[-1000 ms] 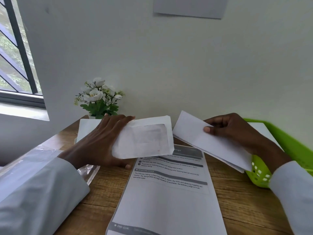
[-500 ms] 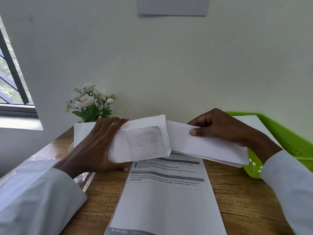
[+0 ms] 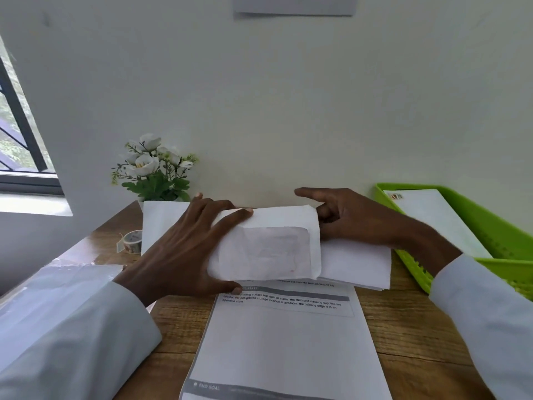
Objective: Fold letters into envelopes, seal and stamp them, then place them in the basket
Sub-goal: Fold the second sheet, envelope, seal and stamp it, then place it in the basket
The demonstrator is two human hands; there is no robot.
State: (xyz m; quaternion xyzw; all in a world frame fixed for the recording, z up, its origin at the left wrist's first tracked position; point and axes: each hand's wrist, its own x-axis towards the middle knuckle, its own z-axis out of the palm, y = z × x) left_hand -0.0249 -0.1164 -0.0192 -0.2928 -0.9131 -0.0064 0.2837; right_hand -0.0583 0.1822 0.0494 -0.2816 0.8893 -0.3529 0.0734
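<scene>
Wooden desk [image 3: 403,327]: left hand [image 3: 178,255] grips envelope [image 3: 268,249]; right hand [image 3: 360,217] pinches letter [image 3: 357,264] half-inserted.

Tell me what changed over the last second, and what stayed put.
The right hand moved the folded letter leftward, from clear of the envelope to partly inside its open end. The left hand kept gripping the envelope throughout. The printed sheet, the flowers and the basket, with its envelope inside, stayed as they were.
</scene>
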